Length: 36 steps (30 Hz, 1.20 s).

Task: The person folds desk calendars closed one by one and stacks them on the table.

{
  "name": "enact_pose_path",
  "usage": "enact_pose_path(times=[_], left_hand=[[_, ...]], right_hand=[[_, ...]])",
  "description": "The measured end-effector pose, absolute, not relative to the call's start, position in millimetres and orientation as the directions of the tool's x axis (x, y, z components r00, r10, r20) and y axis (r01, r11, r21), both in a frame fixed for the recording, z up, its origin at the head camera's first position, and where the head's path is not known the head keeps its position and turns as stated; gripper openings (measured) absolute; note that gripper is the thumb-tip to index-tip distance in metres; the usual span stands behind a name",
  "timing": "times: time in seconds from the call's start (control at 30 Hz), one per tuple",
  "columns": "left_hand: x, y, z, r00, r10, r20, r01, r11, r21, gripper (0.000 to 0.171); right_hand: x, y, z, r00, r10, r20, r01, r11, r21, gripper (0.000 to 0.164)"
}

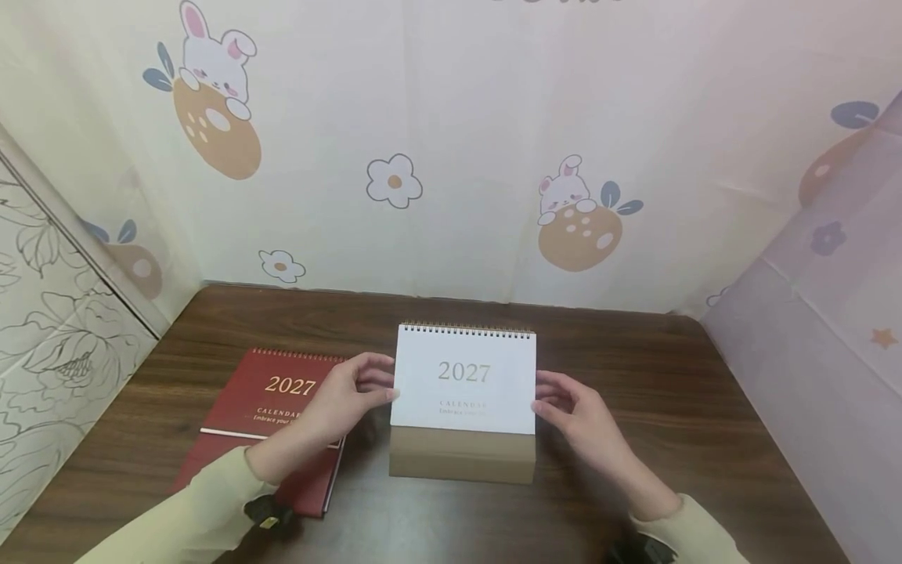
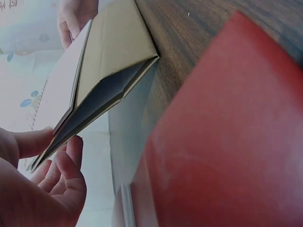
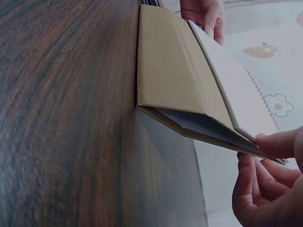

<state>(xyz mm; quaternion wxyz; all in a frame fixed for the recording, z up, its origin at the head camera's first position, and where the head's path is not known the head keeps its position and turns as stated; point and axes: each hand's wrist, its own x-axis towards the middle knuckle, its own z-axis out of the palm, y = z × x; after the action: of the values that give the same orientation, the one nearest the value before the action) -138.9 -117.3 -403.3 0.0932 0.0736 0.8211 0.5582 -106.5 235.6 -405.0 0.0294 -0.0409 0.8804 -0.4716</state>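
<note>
A white desk calendar (image 1: pixel 463 384) marked 2027 stands upright on its folded brown cardboard base (image 1: pixel 461 454), spiral binding along the top. My left hand (image 1: pixel 355 392) pinches its left edge, thumb at the front and fingers behind, as the left wrist view shows. On the opposite edge my right hand (image 1: pixel 581 415) holds it the same way, with the thumb on the front pages in the right wrist view. The hollow inside of the base (image 3: pixel 189 123) shows from the side. Under my left forearm lies a red 2027 calendar (image 1: pixel 232 458), partly covered by that arm.
The dark wooden table (image 1: pixel 634 376) meets a curtain (image 1: pixel 465 235) printed with rabbits and flowers at its back edge. A white band (image 1: pixel 232 433) crosses the red calendar. At the left stands a panel (image 1: pixel 63 352) with line-drawn flowers.
</note>
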Motion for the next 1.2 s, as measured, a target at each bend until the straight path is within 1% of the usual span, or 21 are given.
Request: enact_pose_path(times=[0.27, 0.47, 0.8, 0.93, 1.1, 1.2], left_hand=[[-143.8, -117.3, -406.3, -0.966, 0.221, -0.133, -0.034, 0.404, 0.914, 0.039], [-146.9, -115.6, -413.5, -0.954, 0.233, -0.188, -0.064, 0.453, 0.889, 0.044], [-149.9, -116.2, -419.7, -0.928, 0.299, -0.222, -0.007, 0.582, 0.813, 0.049], [-151.4, -114.0, -420.4, -0.917, 0.323, -0.234, 0.031, 0.643, 0.765, 0.048], [-154.0, -109.7, -419.1, -0.910, 0.330, -0.250, 0.052, 0.690, 0.722, 0.038], [-154.4, -108.3, -419.1, -0.907, 0.329, -0.264, 0.050, 0.705, 0.707, 0.034]], right_hand=[[-109.6, 231.4, -414.0, -0.994, -0.065, -0.086, 0.035, 0.559, -0.828, 0.044], [-110.6, 229.9, -420.6, -0.992, -0.053, -0.112, 0.063, 0.564, -0.823, 0.042], [-110.2, 226.0, -431.7, -0.984, -0.039, -0.176, 0.119, 0.593, -0.796, 0.041], [-112.1, 228.0, -435.2, -0.982, -0.058, -0.179, 0.100, 0.645, -0.757, 0.041], [-115.9, 230.2, -433.5, -0.982, -0.111, -0.151, 0.028, 0.711, -0.702, 0.046], [-117.8, 229.5, -430.2, -0.980, -0.130, -0.154, 0.010, 0.732, -0.682, 0.049]])
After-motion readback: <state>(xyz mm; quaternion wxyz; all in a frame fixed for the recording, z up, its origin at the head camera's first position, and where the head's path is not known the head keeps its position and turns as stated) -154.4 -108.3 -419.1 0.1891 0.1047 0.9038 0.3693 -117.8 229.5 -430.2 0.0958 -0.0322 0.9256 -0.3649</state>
